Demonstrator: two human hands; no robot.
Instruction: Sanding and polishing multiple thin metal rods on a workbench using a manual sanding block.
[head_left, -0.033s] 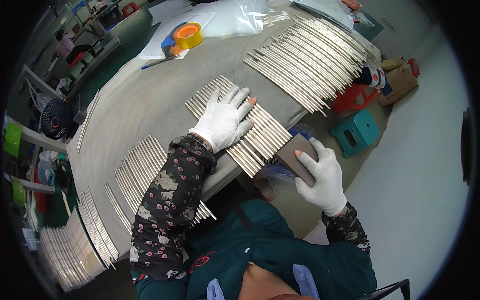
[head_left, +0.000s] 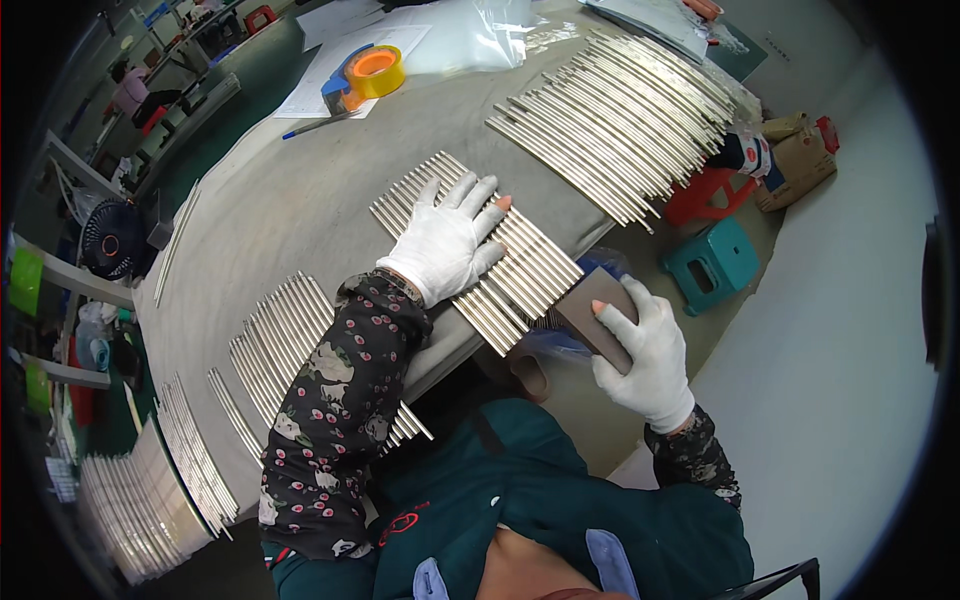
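My left hand [head_left: 445, 238], in a white glove with some bare fingertips, lies flat with fingers spread on a row of thin metal rods [head_left: 535, 262]. The rods lie side by side, and their near ends stick out past the table edge. In my right hand [head_left: 648, 355], also gloved, is a brown rectangular block [head_left: 600, 312] that looks like a sanding sponge. Thumb and fingers grip it by its sides. It is right by the rod ends; whether it touches them I cannot tell.
A larger batch of rods [head_left: 620, 120] lies at the far right of the grey table [head_left: 290, 190]. More rods [head_left: 285, 335] lie left, partly under my left arm. Yellow tape [head_left: 377, 70], a pen [head_left: 318, 124] and papers lie at the back. A teal stool [head_left: 712, 265] stands right.
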